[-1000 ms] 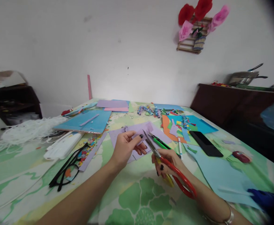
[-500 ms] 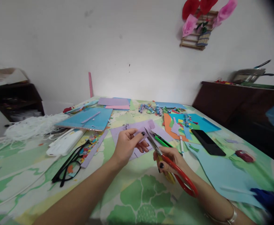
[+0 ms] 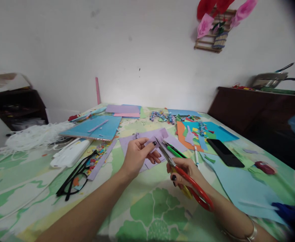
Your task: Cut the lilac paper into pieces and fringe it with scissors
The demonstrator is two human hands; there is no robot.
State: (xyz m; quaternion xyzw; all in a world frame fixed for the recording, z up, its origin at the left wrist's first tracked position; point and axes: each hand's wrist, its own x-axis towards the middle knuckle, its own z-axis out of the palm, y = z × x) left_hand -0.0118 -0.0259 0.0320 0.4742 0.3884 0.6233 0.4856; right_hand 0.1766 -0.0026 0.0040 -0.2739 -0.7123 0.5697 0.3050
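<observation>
My left hand (image 3: 139, 156) pinches a small piece of purple paper (image 3: 151, 140) between thumb and fingers. In my right hand (image 3: 185, 173) is a pair of scissors (image 3: 193, 184) with red and yellow handles. Their metal blades point up and left, with the tips at the purple piece by my left thumb. Whether the blades touch the paper is hard to tell. Beneath both hands lies a larger purple sheet (image 3: 125, 143). A green-and-black tool (image 3: 176, 151) with a metal tip rests on it, beside the scissors.
Black eyeglasses (image 3: 74, 178), a white power strip (image 3: 70, 154) and a blue board (image 3: 97, 127) lie to the left. On the right are a phone (image 3: 224, 153), a white marker (image 3: 196, 156), a light blue sheet (image 3: 238, 188) and paper scraps (image 3: 194, 131). Curled paper rolls (image 3: 162, 116) lie farther back.
My right hand and the scissors have shifted very slightly to the right. My left hand still pinches the purple piece in nearly the same spot.
</observation>
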